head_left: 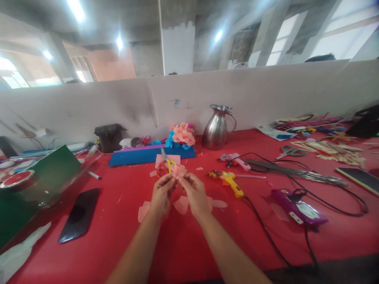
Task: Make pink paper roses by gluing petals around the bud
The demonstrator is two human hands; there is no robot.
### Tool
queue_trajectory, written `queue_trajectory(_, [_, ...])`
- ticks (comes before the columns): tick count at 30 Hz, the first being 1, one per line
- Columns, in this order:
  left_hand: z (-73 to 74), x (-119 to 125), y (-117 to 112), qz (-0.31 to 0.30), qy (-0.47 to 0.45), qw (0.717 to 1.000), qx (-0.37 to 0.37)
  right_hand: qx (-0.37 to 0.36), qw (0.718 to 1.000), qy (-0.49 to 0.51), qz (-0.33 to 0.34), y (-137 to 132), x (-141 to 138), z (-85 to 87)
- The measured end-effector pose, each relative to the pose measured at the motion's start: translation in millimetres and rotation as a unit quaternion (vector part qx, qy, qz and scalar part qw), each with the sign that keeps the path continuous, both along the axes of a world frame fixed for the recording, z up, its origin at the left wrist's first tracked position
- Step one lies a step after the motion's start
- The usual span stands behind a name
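A small pink paper flower (179, 171) is pinched between my two hands above the red table. My left hand (162, 192) grips it low on the left, fingers closed. From the right, my right hand (193, 192) holds its edge between thumb and fingers. Just behind the flower lie scissors (167, 161) with yellow and red handles, partly over a square of pink paper (174, 158). Loose pink paper petals (181, 205) are scattered under and around my hands. Farther back stands a bunch of finished pink paper flowers (183, 135) with blue ones at its base.
A yellow glue gun (232, 184) and a pink one (239, 161) lie to the right, cords trailing to a purple power strip (299, 209). A steel jug (217, 128) stands at the back. A phone (79, 215) lies left, near a green sheet (56, 173).
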State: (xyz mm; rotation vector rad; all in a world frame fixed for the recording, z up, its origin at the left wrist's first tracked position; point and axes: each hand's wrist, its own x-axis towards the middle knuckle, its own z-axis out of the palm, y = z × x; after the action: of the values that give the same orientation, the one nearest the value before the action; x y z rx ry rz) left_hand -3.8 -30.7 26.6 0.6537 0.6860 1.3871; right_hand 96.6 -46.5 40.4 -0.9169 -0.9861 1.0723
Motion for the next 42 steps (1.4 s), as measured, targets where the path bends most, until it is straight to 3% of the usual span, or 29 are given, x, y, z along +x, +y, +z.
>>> queue_trajectory(17, [2.2, 3.5, -3.0, 0.001, 0.006, 1.000, 0.030, 0.000, 1.000, 0.010, 0.011, -0.9, -0.3, 0.0])
queue_trajectory(23, [-0.6, 5.9, -1.8, 0.035, 0.037, 0.998, 0.032, 0.043, 0.996, -0.061, -0.040, 2.7, 1.0, -10.0])
queue_trajectory(28, [0.3, 3.8, -3.0, 0.016, 0.047, 0.998, 0.037, 0.061, 0.988, -0.124, -0.070, 0.0, 2.4, -8.9])
queue_trajectory(42, [-2.0, -2.1, 1.5, 0.038, 0.112, 0.986, 0.119, 0.089, 0.979, -0.172, -0.070, -2.8, 0.5, -7.6])
